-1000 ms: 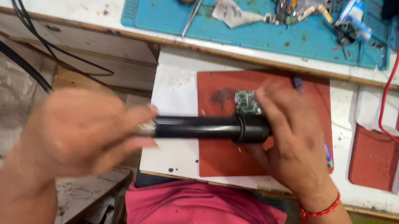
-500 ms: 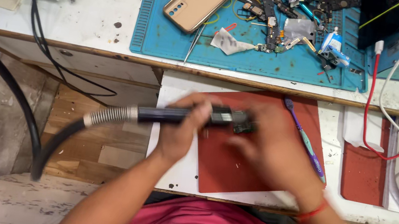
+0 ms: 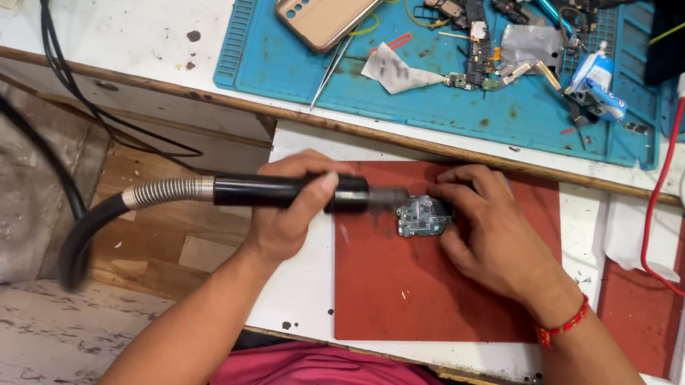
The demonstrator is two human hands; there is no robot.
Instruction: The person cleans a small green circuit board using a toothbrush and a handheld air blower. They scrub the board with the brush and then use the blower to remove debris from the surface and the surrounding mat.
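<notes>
A thick black hose curls up from the left and ends in a black hot-air wand lying level. The left hand has its fingers wrapped tight around the wand, whose nozzle points right at a small green circuit board. The board sits on a red mat on the white counter. The right hand presses its fingers on the board's right edge, pinning it down.
</notes>
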